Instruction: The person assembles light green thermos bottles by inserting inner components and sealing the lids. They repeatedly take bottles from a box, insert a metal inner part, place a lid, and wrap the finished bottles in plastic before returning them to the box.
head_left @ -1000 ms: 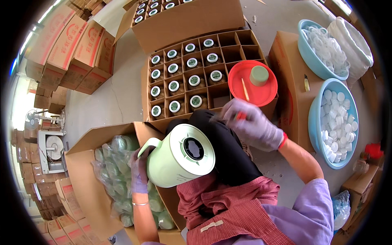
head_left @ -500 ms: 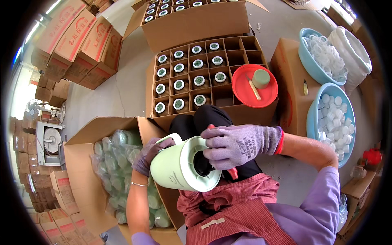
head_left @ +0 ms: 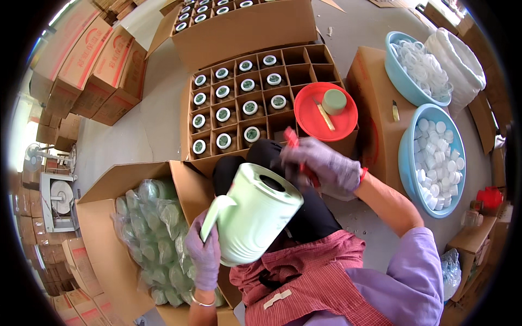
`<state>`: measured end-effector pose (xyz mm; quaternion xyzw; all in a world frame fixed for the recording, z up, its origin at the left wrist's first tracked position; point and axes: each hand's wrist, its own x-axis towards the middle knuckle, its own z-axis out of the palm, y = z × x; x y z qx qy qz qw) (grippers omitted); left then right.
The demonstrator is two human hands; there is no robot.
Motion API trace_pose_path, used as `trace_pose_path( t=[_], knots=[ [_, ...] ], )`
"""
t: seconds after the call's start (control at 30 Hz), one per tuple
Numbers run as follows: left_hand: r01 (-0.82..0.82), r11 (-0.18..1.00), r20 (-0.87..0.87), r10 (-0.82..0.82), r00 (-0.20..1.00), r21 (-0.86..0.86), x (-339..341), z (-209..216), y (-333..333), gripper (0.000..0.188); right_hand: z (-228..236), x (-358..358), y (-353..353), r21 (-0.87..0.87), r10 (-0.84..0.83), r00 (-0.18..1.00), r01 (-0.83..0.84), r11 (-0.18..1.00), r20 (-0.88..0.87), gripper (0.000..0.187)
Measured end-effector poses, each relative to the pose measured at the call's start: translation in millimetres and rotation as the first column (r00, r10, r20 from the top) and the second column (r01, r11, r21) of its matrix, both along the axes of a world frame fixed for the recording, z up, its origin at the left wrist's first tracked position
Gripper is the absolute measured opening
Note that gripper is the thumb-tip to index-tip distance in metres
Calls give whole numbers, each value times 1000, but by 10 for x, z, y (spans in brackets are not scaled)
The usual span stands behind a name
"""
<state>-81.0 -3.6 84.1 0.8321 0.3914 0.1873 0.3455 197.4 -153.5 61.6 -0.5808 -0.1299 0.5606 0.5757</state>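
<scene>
A light green jug (head_left: 258, 217) with a side handle rests tilted over my lap, its round dark opening facing up and away to the right. My left hand (head_left: 204, 250), in a purple-grey glove, is closed on the jug's handle. Just beyond the opening, my gloved right hand (head_left: 323, 162) is closed around a red-handled tool (head_left: 292, 138); motion blurs it, and its working end cannot be made out. To the left stands an open carton (head_left: 109, 217) of green jug parts in clear plastic bags (head_left: 160, 233).
Ahead is a divided carton (head_left: 187, 119) holding several white-rimmed bottles (head_left: 223, 114). On its right corner sits a red plate (head_left: 312, 127) with a green cup (head_left: 334, 101) and a yellow knife (head_left: 324, 115). Blue basins of white caps (head_left: 405, 163) and clear rings (head_left: 391, 70) stand at right.
My right hand has pulled back from the jug's mouth, moving right with the red tool. The jug has turned more upright, its handle now toward the lower left, and my left hand has moved lower.
</scene>
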Motion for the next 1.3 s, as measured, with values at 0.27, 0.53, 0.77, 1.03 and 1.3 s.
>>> trace_pose_path(
  t=[0.27,0.53,0.77,1.03,1.3],
  knots=[
    [407,823,-361,-547,755,-396,327,311,167,48,-1838,1189,-193,-523,478,218,263,811,851,31],
    [302,889,-165,-374,912,-344,-332,-173,310,38,-671,1401,-1074,-42,233,-282,551,833,931,20],
    [288,59,276,520,808,-956,-243,-649,384,40,-1532,1746,-3498,-451,540,261,855,255,800,33],
    [466,99,441,537,719,-879,-34,-748,158,42,-1638,1868,-3492,-451,659,206,864,224,724,30],
    [426,137,424,564,708,-894,-29,-595,-57,33,475,-118,-1107,379,-482,350,325,867,803,61]
  ],
)
